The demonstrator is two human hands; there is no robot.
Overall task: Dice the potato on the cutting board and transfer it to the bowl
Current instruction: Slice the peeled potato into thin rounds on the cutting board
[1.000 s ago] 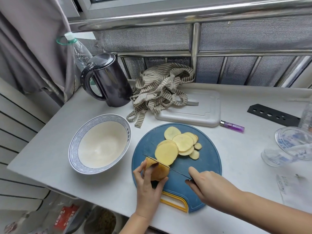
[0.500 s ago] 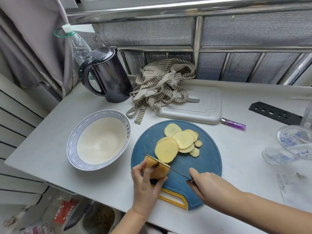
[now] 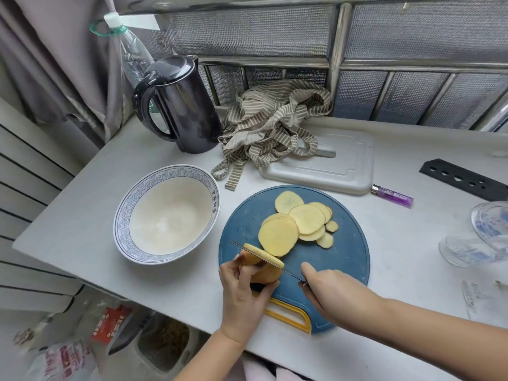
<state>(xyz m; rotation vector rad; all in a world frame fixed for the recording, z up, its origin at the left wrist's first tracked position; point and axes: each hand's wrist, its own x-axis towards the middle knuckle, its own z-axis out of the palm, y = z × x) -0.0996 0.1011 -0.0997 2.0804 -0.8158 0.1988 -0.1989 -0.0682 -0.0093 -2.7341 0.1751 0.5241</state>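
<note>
- Presently, left grip: fingers curled round the uncut potato end, holding it down on the near-left part of the cutting board.
- Right grip: closed round the handle of the knife; the handle itself is hidden inside the fist.
- Knife: thin blade running up and to the left across the top of the potato end, with a slice standing on its far side.
- Potato slices: round pieces overlapping in a loose pile at the middle of the board, just beyond the blade.
- Cutting board: round, blue, with a yellow handle at the near edge, lying on the bench.
- Bowl: white with a blue patterned rim, on the bench just left of the board, not touching it.
- Kettle: black, at the back left, with a plastic bottle behind it.
- Striped cloth: heaped beside the kettle, partly over a white tray.
- Lighter: purple, right of the tray.
</note>
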